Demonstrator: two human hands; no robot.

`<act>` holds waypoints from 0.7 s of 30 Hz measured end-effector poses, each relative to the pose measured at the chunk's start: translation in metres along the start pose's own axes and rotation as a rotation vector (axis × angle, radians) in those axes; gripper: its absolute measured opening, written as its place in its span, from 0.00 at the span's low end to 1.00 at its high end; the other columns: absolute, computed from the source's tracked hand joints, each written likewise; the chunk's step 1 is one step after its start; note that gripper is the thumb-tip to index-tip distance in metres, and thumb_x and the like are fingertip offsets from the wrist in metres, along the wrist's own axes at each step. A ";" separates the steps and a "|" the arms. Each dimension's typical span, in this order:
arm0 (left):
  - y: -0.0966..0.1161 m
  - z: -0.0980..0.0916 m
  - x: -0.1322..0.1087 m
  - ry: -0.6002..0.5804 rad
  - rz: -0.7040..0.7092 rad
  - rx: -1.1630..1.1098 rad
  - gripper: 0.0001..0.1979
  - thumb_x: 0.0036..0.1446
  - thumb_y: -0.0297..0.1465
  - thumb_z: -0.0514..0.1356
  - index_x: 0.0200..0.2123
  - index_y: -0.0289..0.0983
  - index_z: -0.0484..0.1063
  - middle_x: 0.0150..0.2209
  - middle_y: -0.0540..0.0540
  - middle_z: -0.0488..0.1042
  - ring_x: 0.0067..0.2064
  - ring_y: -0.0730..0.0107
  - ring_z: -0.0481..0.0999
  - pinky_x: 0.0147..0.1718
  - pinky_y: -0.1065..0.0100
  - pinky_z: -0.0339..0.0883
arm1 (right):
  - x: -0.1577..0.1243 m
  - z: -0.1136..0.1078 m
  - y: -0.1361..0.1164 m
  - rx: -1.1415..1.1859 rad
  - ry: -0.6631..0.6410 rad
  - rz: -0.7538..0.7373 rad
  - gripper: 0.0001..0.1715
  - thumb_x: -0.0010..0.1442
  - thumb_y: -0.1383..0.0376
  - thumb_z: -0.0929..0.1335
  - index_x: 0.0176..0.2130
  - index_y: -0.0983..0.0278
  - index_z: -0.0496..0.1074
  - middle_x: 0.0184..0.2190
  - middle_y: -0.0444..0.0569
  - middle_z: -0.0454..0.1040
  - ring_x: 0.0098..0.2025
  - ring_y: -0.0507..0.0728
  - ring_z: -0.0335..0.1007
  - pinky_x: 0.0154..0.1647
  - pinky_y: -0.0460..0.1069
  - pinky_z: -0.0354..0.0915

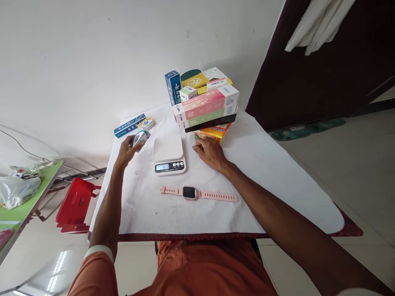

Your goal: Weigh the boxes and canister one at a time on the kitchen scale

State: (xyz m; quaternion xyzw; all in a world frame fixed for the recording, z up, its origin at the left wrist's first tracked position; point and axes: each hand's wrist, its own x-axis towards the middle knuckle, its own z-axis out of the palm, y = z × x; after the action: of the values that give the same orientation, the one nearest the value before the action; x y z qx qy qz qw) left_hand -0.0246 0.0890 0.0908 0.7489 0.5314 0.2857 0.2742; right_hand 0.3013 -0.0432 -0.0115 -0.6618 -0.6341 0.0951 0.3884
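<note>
My left hand (126, 151) grips a small white and blue box (140, 138) just left of a white kitchen scale (169, 153), whose display shows digits. Nothing sits on the scale's platform. My right hand (210, 151) rests palm down on the white tablecloth (148, 209), fingers spread, right of the scale and just in front of an orange box (212, 132). A pink smartwatch (189, 192) lies flat in front of the scale.
A pile of several boxes (205, 105) stands at the table's far side by the wall. A blue toothpaste box (129, 125) and a small yellow packet (147, 123) lie at far left. A red stool (74, 203) and a green table (21, 205) stand left.
</note>
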 end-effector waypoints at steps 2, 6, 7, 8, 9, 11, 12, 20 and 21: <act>0.020 0.005 -0.008 -0.049 0.117 0.000 0.32 0.54 0.47 0.69 0.58 0.39 0.74 0.54 0.42 0.80 0.53 0.55 0.78 0.48 0.59 0.74 | 0.000 -0.001 -0.002 0.001 0.007 0.012 0.11 0.66 0.64 0.66 0.31 0.61 0.70 0.32 0.52 0.77 0.36 0.61 0.69 0.39 0.53 0.60; 0.048 0.028 -0.016 -0.151 0.284 0.088 0.31 0.53 0.44 0.73 0.57 0.41 0.74 0.55 0.42 0.78 0.57 0.52 0.76 0.58 0.53 0.70 | 0.000 -0.005 -0.007 0.001 -0.009 0.030 0.10 0.65 0.65 0.66 0.31 0.62 0.71 0.31 0.52 0.77 0.35 0.61 0.69 0.39 0.52 0.60; 0.051 0.034 -0.018 -0.172 0.313 0.127 0.30 0.54 0.44 0.73 0.57 0.41 0.74 0.55 0.42 0.77 0.58 0.51 0.75 0.60 0.52 0.69 | 0.001 -0.006 -0.008 0.003 -0.015 0.035 0.10 0.66 0.65 0.66 0.31 0.62 0.72 0.31 0.52 0.77 0.35 0.60 0.69 0.39 0.52 0.60; 0.054 0.039 -0.019 -0.194 0.333 0.167 0.29 0.54 0.44 0.73 0.57 0.42 0.75 0.54 0.42 0.77 0.58 0.50 0.75 0.60 0.50 0.68 | 0.001 -0.006 -0.008 0.004 -0.018 0.038 0.10 0.66 0.65 0.67 0.31 0.62 0.72 0.31 0.52 0.77 0.34 0.60 0.69 0.38 0.52 0.60; 0.055 0.044 -0.019 -0.213 0.343 0.205 0.28 0.56 0.44 0.72 0.57 0.43 0.75 0.54 0.42 0.76 0.59 0.49 0.74 0.60 0.49 0.67 | 0.001 -0.006 -0.008 0.004 -0.021 0.039 0.10 0.66 0.65 0.67 0.31 0.62 0.72 0.31 0.52 0.77 0.34 0.60 0.69 0.38 0.52 0.60; 0.055 0.051 -0.020 -0.241 0.344 0.264 0.28 0.57 0.45 0.72 0.58 0.45 0.75 0.55 0.42 0.75 0.59 0.48 0.72 0.60 0.47 0.67 | 0.002 -0.006 -0.007 0.002 -0.024 0.043 0.10 0.66 0.65 0.67 0.32 0.63 0.73 0.32 0.52 0.77 0.35 0.61 0.70 0.38 0.52 0.60; 0.054 0.053 -0.021 -0.249 0.339 0.284 0.28 0.57 0.45 0.73 0.59 0.46 0.75 0.55 0.42 0.75 0.60 0.47 0.72 0.61 0.46 0.66 | 0.002 -0.006 -0.007 0.001 -0.026 0.044 0.10 0.66 0.65 0.67 0.32 0.63 0.73 0.32 0.53 0.78 0.35 0.61 0.70 0.38 0.52 0.60; 0.049 0.054 -0.024 -0.293 0.310 0.319 0.32 0.57 0.47 0.72 0.63 0.49 0.72 0.61 0.40 0.72 0.64 0.43 0.68 0.64 0.41 0.62 | 0.001 -0.006 -0.007 0.002 -0.020 0.034 0.10 0.67 0.66 0.66 0.32 0.62 0.73 0.33 0.53 0.78 0.35 0.61 0.70 0.39 0.52 0.61; 0.047 0.051 -0.025 -0.289 0.309 0.295 0.37 0.55 0.49 0.73 0.66 0.50 0.70 0.63 0.39 0.70 0.66 0.42 0.66 0.65 0.40 0.61 | 0.001 -0.006 -0.008 0.002 -0.022 0.038 0.10 0.66 0.66 0.66 0.32 0.63 0.73 0.33 0.53 0.78 0.35 0.61 0.70 0.39 0.52 0.61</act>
State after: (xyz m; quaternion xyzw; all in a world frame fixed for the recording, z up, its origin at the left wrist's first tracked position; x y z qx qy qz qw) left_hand 0.0356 0.0459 0.0857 0.8863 0.4017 0.1336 0.1879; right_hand 0.2996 -0.0455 -0.0020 -0.6723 -0.6255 0.1102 0.3803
